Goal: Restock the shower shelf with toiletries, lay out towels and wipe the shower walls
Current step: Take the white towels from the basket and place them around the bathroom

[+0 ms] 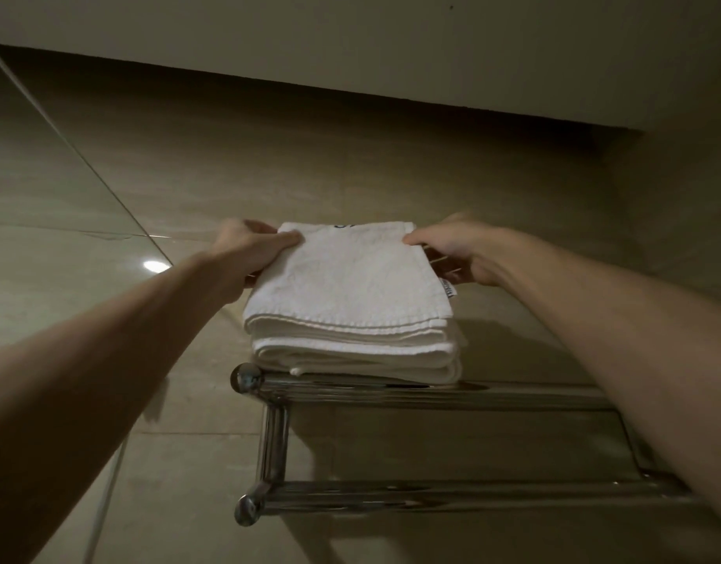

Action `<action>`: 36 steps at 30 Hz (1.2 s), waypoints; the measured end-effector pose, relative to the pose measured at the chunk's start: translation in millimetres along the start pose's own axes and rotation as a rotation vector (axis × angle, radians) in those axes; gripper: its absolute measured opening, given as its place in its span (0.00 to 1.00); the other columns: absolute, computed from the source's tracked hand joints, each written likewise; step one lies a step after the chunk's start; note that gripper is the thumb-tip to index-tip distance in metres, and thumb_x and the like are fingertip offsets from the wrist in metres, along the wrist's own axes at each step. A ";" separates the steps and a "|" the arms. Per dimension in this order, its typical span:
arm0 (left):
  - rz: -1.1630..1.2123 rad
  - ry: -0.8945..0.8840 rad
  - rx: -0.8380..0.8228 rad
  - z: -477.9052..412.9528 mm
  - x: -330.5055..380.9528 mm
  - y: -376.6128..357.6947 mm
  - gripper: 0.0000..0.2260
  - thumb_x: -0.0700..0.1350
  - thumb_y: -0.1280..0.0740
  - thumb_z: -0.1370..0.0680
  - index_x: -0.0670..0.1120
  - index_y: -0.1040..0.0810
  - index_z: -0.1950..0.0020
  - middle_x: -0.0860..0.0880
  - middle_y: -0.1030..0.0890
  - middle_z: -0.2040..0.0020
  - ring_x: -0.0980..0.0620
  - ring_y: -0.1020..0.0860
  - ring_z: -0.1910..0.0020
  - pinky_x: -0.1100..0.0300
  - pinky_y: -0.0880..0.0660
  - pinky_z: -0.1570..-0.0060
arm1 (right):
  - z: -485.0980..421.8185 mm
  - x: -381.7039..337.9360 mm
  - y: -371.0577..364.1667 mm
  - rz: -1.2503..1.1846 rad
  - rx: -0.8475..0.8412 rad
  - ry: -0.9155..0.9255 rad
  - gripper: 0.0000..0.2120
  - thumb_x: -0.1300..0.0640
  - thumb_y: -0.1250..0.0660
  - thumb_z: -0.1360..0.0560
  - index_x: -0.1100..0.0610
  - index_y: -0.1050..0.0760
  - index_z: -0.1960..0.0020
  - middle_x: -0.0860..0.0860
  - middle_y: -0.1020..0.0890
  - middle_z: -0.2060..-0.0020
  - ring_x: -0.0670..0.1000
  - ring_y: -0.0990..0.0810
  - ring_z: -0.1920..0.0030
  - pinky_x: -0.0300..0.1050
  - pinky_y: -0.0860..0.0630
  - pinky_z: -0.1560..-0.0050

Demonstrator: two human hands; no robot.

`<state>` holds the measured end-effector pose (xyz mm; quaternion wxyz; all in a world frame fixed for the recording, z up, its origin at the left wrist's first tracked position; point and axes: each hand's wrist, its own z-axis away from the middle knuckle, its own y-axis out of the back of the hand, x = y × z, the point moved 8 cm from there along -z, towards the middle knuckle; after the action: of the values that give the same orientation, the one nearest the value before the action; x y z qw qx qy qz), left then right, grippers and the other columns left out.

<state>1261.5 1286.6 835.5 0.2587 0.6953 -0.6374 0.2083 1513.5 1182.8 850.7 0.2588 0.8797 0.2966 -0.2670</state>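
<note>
— What sits nearest?

— A chrome rack (391, 394) on the tiled wall (106, 238), with two rails: a lower one in front and an upper shelf rail behind it.

— What does it carry?

— Two folded white towels, stacked. The lower towel (356, 360) lies on the shelf; the top towel (346, 278) lies on it.

— And the hands?

— The left hand (251, 248) pinches the top towel's far left corner, the right hand (452, 250) its far right corner, thumbs on top.

Your left hand (249, 248) and right hand (458, 254) grip the far corners of the top folded white towel (346, 282), stacked on another towel (356, 358) on the chrome rack (391, 390).
</note>
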 end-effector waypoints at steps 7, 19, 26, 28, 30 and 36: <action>-0.079 0.114 -0.138 6.8 -13.8 -6.7 0.15 0.46 0.30 0.22 0.37 0.20 0.41 0.42 0.19 0.53 0.49 0.21 0.64 0.61 0.26 0.68 | -8.2 17.5 -15.2 0.037 -0.019 -0.045 0.10 0.55 0.31 0.22 0.60 0.21 0.44 0.51 0.19 0.62 0.48 0.22 0.67 0.40 0.26 0.68; -0.267 0.090 -0.288 26.7 -27.4 -13.0 0.05 0.43 0.28 0.23 0.42 0.21 0.52 0.42 0.18 0.51 0.47 0.19 0.52 0.51 0.21 0.44 | -3.2 25.4 -37.3 0.123 -0.310 -0.142 0.09 0.62 0.30 0.25 0.61 0.21 0.46 0.50 0.23 0.68 0.45 0.29 0.75 0.38 0.26 0.73; -0.389 0.039 -0.708 61.7 -29.2 -19.6 0.34 0.73 0.36 0.29 0.51 0.21 0.34 0.50 0.18 0.37 0.47 0.22 0.36 0.42 0.30 0.31 | 21.4 17.8 -46.2 0.386 -0.296 -0.009 0.10 0.54 0.29 0.25 0.57 0.18 0.47 0.49 0.17 0.56 0.46 0.20 0.63 0.39 0.24 0.68; -0.452 -0.110 -0.574 66.9 -10.3 -16.4 0.28 0.71 0.35 0.27 0.51 0.18 0.39 0.51 0.16 0.43 0.48 0.20 0.41 0.46 0.27 0.35 | 33.6 12.6 -48.8 0.477 -0.332 0.052 0.11 0.51 0.29 0.26 0.57 0.16 0.49 0.47 0.18 0.58 0.46 0.21 0.62 0.39 0.23 0.64; -0.516 -0.229 -0.486 77.3 4.3 -18.1 0.20 0.63 0.37 0.22 0.50 0.16 0.45 0.50 0.15 0.50 0.49 0.18 0.47 0.51 0.24 0.42 | 47.5 13.3 -51.2 0.537 -0.398 0.042 0.19 0.41 0.28 0.28 0.53 0.16 0.46 0.45 0.15 0.52 0.47 0.18 0.53 0.43 0.19 0.51; -0.607 -0.244 -0.474 121.1 1.6 -29.8 0.31 0.70 0.50 0.25 0.49 0.20 0.42 0.47 0.19 0.53 0.50 0.22 0.57 0.55 0.25 0.58 | 87.2 18.0 -57.3 0.550 -0.523 0.050 0.31 0.30 0.46 0.22 0.50 0.24 0.32 0.53 0.22 0.34 0.56 0.22 0.37 0.52 0.27 0.32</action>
<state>1286.3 1211.2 739.3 0.3843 0.7926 -0.4593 -0.1146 1460.4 1175.7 759.4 0.5290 0.8370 0.1139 -0.0814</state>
